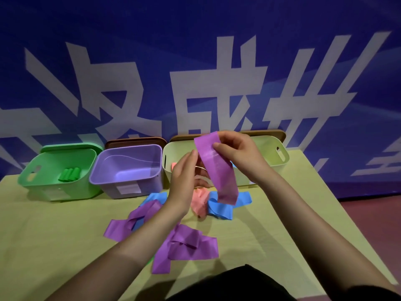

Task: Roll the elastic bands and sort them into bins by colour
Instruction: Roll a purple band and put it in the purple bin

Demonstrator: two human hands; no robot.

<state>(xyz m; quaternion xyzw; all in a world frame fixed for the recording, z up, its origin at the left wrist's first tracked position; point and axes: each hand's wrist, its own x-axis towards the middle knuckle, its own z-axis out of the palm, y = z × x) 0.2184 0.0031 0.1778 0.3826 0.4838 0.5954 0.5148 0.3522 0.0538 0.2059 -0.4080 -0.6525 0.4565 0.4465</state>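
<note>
Far left on the yellow-green table (54, 235) there's a green bin (58, 170) with a few rolled green bands (69, 174) sitting inside. Right beside it is a purple bin (128, 170), nothing rolled visible in it. Next over is a pale cream bin (280, 157), mostly hidden behind the hands, with something pink just peeking at its left inner wall.

The left hand (184, 179) is raised in front of the cream bin, fingers straight and loosely open, fingertips just touching the left edge of a purple band (217, 168). The right hand (236, 153) pinches that band near its top end between thumb and fingers, so the strip hangs down flat and unrolled between the two hands, well above the table.

Below the hands is the loose pile: more purple bands (184, 244) sprawled nearest the person, blue bands (221, 207) further back, and a crumpled pink band (199, 203) between the blue ones.
</note>
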